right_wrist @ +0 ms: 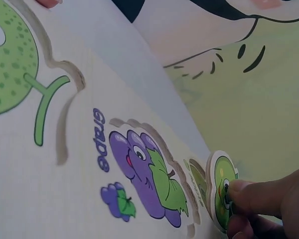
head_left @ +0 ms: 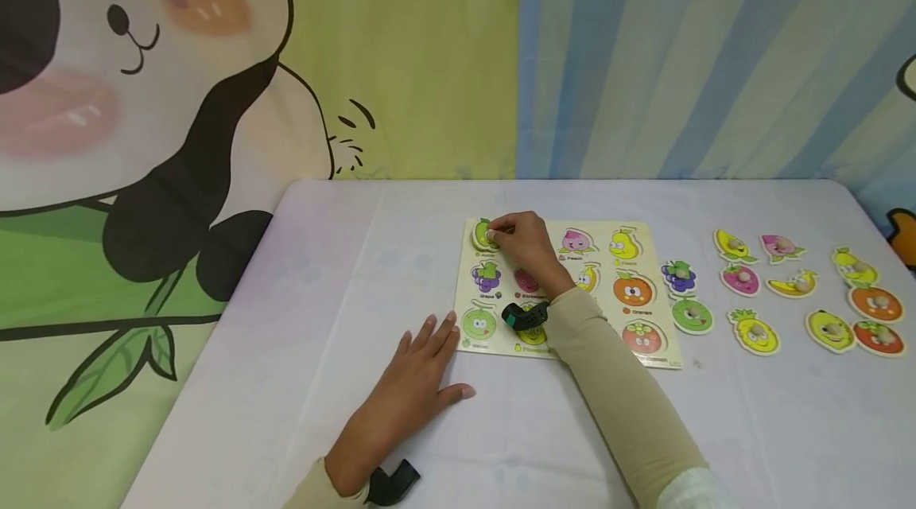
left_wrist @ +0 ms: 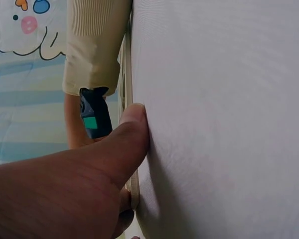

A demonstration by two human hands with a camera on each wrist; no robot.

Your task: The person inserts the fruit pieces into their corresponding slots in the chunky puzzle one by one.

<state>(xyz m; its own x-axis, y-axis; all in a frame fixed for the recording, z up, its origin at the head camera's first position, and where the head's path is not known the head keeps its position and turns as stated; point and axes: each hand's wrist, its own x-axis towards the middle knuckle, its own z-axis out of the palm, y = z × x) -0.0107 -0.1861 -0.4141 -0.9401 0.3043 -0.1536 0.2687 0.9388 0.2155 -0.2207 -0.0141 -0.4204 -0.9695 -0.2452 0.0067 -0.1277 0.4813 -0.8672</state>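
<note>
A wooden fruit puzzle board [head_left: 506, 336] lies on the table, with printed fruit recesses. My right hand [head_left: 528, 245] reaches across it to the far left corner. Between thumb and fingers it pinches a green apple puzzle piece [right_wrist: 220, 191]. In the right wrist view the piece is tilted over the apple recess [right_wrist: 197, 177], beside the grape recess [right_wrist: 148, 174]. My left hand [head_left: 409, 382] rests with fingers extended at the board's near left corner, fingertips right at its edge. The left wrist view shows the left thumb [left_wrist: 132, 129] beside the board's edge.
Several loose fruit pieces lie right of the board, among them a grape piece [head_left: 678, 277], a melon piece [head_left: 692, 316], a pineapple piece [head_left: 755, 332] and a banana piece [head_left: 793, 284]. A panda-print cloth [head_left: 243, 127] hangs behind the white table [head_left: 372, 270].
</note>
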